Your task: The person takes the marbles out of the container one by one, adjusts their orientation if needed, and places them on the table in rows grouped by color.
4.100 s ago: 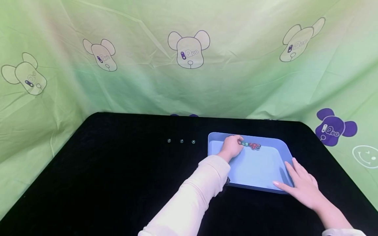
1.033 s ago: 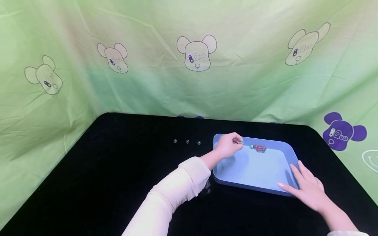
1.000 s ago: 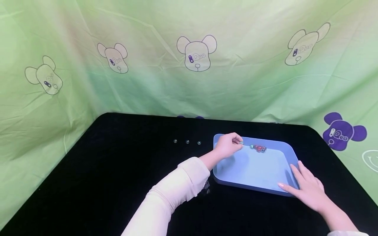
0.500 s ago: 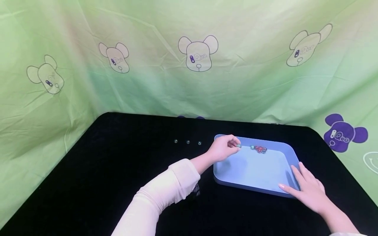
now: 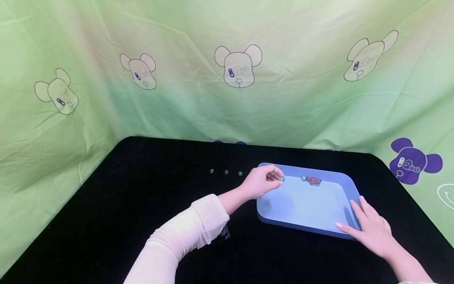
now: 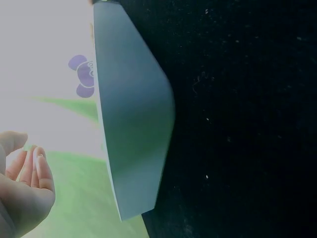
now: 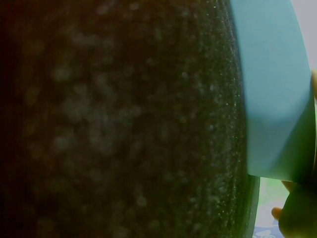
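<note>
A blue tray (image 5: 305, 213) stands on the black table, with a cluster of red and dark marbles (image 5: 313, 181) and a green marble (image 5: 303, 178) near its far wall. Over the tray's left part, my left hand (image 5: 262, 181) pinches a greenish marble (image 5: 281, 179) between thumb and fingers. In the left wrist view the left hand (image 6: 27, 186) is seen raised beside the tray's outer wall (image 6: 136, 119); the marble does not show there. My right hand (image 5: 370, 228) rests on the tray's right rim with fingers spread and fairly straight.
Three small glass marbles lie in a row left of the tray: one on the left (image 5: 211, 171), one in the middle (image 5: 226, 172), one on the right (image 5: 240, 173). A green patterned curtain (image 5: 177, 110) hangs behind the black table (image 5: 124, 189).
My left hand has lifted the greenish marble from beside the cluster and moved left with it toward the tray's left rim. The right hand stays on the right rim.
</note>
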Tool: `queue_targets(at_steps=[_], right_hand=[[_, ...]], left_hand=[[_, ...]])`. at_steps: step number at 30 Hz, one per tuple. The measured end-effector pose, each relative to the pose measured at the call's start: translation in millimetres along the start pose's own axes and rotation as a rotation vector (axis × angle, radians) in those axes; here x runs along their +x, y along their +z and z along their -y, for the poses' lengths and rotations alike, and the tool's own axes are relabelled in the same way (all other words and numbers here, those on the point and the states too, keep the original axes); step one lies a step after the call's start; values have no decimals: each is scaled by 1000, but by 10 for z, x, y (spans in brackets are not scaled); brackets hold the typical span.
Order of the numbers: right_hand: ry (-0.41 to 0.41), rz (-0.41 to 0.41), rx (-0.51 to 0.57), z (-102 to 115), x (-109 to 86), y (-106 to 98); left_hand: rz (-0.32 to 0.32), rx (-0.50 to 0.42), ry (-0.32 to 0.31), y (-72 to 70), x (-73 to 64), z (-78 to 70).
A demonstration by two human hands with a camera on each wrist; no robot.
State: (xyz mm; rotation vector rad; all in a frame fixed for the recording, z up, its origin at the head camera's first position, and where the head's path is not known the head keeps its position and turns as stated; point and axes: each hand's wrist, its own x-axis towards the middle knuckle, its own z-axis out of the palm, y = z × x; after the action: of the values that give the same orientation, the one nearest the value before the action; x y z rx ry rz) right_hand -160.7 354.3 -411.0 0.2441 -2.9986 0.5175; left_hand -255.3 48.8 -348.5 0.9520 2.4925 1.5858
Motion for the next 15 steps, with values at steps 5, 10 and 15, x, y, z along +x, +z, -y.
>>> queue_targets(at_steps=[5,10,15], right_hand=[[8,12,-2,-6,-11,-4],[14,20,-3,-14,-8,-4],[13,19,1,-11,5,-8]], left_hand=[[-3,-17,-10,-43,-67,19],[-9,-32,-3,-122,-129,71],[-30,-35,-17,-227,-194,150]])
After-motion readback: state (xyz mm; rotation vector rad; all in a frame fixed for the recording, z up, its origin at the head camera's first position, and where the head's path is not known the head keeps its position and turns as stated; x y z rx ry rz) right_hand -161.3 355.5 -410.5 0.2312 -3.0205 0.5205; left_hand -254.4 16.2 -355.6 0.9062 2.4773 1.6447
